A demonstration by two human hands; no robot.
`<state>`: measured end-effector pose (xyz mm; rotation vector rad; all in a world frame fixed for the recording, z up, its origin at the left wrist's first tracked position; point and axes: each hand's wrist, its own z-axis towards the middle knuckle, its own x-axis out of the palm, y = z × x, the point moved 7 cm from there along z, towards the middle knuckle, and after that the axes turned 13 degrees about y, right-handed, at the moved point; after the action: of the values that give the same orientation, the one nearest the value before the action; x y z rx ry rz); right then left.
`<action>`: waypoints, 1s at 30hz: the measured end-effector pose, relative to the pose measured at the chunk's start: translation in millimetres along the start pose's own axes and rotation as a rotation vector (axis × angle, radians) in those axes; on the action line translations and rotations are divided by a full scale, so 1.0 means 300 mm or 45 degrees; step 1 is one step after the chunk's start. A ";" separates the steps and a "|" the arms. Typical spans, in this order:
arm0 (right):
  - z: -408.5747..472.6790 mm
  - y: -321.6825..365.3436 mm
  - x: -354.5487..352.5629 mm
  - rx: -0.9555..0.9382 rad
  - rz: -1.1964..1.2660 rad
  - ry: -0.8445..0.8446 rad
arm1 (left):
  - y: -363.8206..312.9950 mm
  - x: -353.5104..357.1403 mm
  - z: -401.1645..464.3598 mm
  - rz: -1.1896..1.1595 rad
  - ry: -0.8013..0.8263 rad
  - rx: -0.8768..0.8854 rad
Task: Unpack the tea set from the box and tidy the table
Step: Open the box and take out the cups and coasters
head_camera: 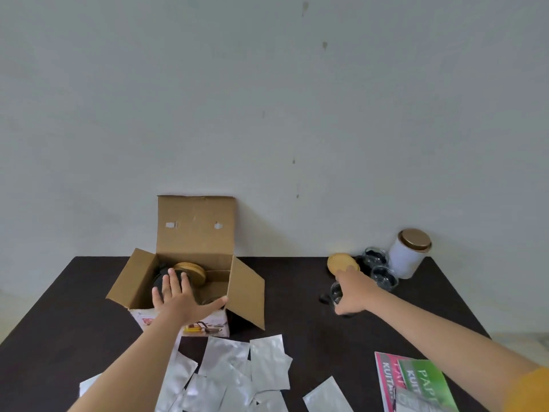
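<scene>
The left hand (178, 295) has its fingers (173, 281) spread wide and flat over the open top of the cardboard box (194, 263), the thumb stretched to the box's front right corner; the palm covers a dark rounded item inside, so whether it touches that item cannot be told. Behind the fingers a round wooden lid (191, 272) shows inside the box, and the rest of the contents are hidden by the hand and the box walls. The printed front of the box is partly blocked by the wrist. The right hand (353, 292) reaches out with its fingers curled around a small glass cup (337, 292) that stands on the dark table (297, 292); only a sliver of the cup shows past the knuckles. Just beyond the fingertips lies a second wooden lid (341, 263), with two more glass cups (383, 278) beside it and a white canister (408, 254) with a brown lid against the wall. Near the camera, silver foil pouches (267, 364) lie scattered and overlapping, several cut off by the bottom edge. Pink and green packets (416, 385) sit at lower right, half hidden under the right forearm.
</scene>
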<state>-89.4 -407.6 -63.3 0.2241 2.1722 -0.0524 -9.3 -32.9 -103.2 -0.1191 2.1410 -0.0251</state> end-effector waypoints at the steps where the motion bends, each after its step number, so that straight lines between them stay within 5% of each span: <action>1: 0.000 -0.063 0.024 0.029 0.004 0.015 | -0.006 0.000 -0.001 0.001 0.005 -0.028; 12: 0.053 -0.483 0.195 0.161 0.185 0.057 | -0.046 -0.006 0.008 -0.014 0.069 -0.193; 30: 0.163 -0.553 0.169 0.087 0.160 0.006 | -0.056 -0.005 0.029 -0.064 0.014 -0.245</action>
<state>-108.2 -569.3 -140.4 0.4001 2.1584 -0.0550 0.2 -49.2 -105.4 -0.2854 2.1479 0.1513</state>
